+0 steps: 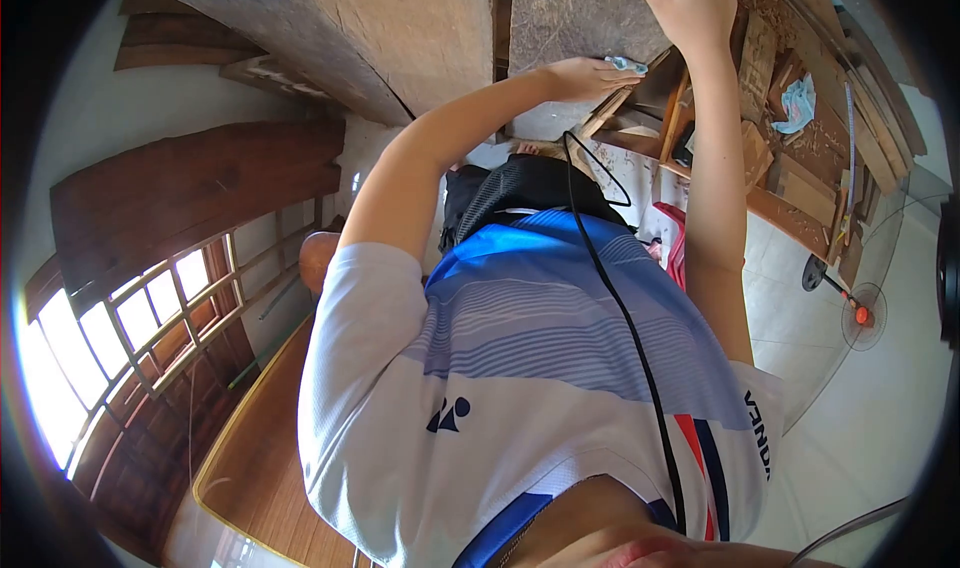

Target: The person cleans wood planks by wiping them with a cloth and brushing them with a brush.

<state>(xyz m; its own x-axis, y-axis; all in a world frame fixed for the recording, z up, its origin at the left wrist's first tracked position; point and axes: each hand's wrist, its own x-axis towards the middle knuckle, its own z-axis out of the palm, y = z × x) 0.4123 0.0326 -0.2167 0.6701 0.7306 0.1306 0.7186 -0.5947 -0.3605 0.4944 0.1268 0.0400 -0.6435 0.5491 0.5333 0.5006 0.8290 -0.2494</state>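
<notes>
My left hand (585, 78) reaches forward with its fingers held together on a small crumpled light-blue and white cloth (626, 65). The cloth is pressed near the lower edge of a worn wooden board (575, 23). Farther forward and to the right, my right hand (700, 8) is over the board's right side, its thumb spread away from the palm. The top of the picture cuts off its other fingers, and nothing shows in its grasp.
Wood shavings and offcuts (805, 193) lie at the right, with another crumpled light-blue piece (797, 105) among them. A large plank (340, 28) leans at upper left. A wooden table (265, 438) stands by the barred window (150, 308). A black cable (610, 278) hangs down my front.
</notes>
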